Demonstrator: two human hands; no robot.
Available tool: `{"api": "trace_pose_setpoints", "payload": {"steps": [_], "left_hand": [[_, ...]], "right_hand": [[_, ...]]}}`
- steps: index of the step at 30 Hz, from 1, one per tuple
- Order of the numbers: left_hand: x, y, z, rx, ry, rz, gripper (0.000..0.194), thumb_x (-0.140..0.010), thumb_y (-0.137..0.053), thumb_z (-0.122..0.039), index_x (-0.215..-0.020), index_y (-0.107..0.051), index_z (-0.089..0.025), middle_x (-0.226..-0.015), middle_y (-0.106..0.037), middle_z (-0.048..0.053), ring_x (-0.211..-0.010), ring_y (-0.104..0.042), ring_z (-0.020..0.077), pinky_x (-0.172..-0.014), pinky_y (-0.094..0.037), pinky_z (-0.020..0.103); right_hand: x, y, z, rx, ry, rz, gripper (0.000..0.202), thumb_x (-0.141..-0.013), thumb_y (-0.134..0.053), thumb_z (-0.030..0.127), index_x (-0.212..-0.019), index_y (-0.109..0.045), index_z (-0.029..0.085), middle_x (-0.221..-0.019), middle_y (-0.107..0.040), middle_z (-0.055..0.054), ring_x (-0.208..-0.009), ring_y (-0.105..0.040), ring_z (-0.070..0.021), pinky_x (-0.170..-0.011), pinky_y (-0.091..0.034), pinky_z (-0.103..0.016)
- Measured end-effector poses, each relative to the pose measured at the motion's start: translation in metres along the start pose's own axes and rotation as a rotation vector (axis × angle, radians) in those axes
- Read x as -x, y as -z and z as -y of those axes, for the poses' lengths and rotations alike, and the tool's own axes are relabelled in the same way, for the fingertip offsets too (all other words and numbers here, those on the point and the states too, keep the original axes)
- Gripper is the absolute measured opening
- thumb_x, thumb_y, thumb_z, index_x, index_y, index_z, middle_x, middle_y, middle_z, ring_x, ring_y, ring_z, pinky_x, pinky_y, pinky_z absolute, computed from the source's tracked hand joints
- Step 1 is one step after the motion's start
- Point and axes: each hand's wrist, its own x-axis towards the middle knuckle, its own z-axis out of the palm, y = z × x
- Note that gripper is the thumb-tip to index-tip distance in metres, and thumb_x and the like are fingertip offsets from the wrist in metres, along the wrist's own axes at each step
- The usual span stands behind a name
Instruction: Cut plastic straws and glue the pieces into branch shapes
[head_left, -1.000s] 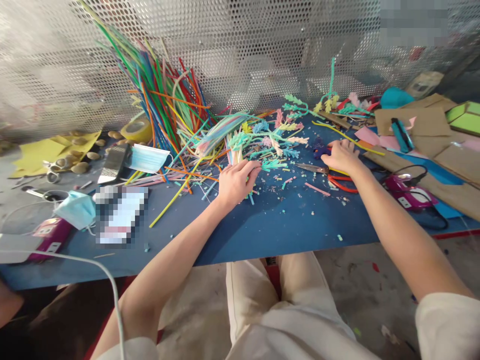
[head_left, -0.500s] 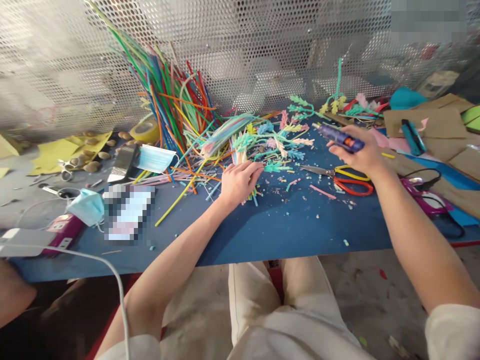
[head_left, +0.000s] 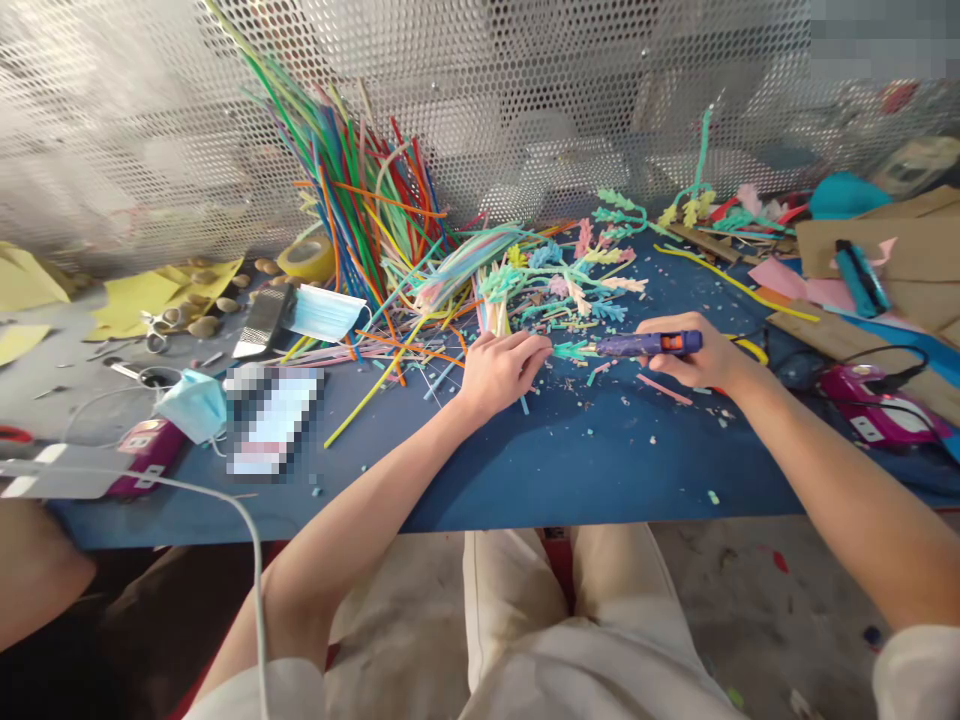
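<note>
My right hand [head_left: 701, 360] is wrapped round a purple-blue hot glue gun [head_left: 630, 345], its nozzle pointing left. Close to that nozzle is the tip of a teal fuzzy pipe-cleaner sprig [head_left: 571, 350], which sticks out from the pinched fingers of my left hand [head_left: 504, 372]. Whether nozzle and sprig touch, I cannot tell. Just behind my left hand lies a cluster of pastel pipe-cleaner sprigs [head_left: 555, 280] in mint, yellow, pink and blue. A pair of scissors is mostly covered by my right hand, with a yellow handle [head_left: 750, 347] showing.
Loose pipe cleaners [head_left: 337, 200] lean against the perforated metal panel [head_left: 555, 100]. Left are a face mask [head_left: 326, 313], yellow tape [head_left: 306, 258] and a phone [head_left: 274, 420]. Right stand a magenta power strip [head_left: 870, 405] with cords and cardboard [head_left: 840, 245]. A white cable [head_left: 251, 540] crosses my left arm.
My right hand has brought the glue gun down and left, from above the scissors to the sprig at my left hand. The view has shifted slightly.
</note>
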Motion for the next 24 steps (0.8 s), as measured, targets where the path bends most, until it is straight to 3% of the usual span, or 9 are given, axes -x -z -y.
{"api": "trace_pose_setpoints", "payload": {"steps": [6,18,24], "left_hand": [[0.0,0.003,-0.003,-0.011,-0.02,0.013,0.033,-0.115,-0.045,-0.039,-0.111,-0.075,-0.028,-0.095,-0.081,0.0,-0.084,-0.076,0.0151,-0.074,-0.043,0.035],[0.0,0.004,-0.004,0.0,-0.039,-0.017,0.034,-0.116,-0.045,-0.04,-0.11,-0.075,-0.027,-0.098,-0.083,0.0,-0.085,-0.076,0.0137,-0.074,-0.042,0.034],[0.001,0.0,-0.001,-0.001,-0.02,-0.02,0.034,-0.116,-0.045,-0.042,-0.11,-0.075,-0.027,-0.097,-0.083,-0.002,-0.084,-0.076,0.0141,-0.074,-0.042,0.034]], "right_hand": [[0.002,-0.001,-0.004,0.006,0.048,0.021,0.045,-0.098,-0.069,0.06,-0.076,-0.059,0.022,-0.07,-0.059,0.0,-0.059,-0.046,-0.015,-0.06,-0.033,-0.032],[0.0,-0.007,-0.009,0.113,0.121,-0.02,0.052,-0.1,-0.067,0.057,-0.068,-0.046,0.022,-0.064,-0.051,0.001,-0.056,-0.045,-0.014,-0.058,-0.032,-0.031],[0.002,0.001,-0.005,0.202,0.11,-0.021,0.051,-0.1,-0.066,0.061,-0.069,-0.055,0.022,-0.064,-0.06,-0.002,-0.057,-0.053,-0.0154,-0.059,-0.037,-0.032]]}}
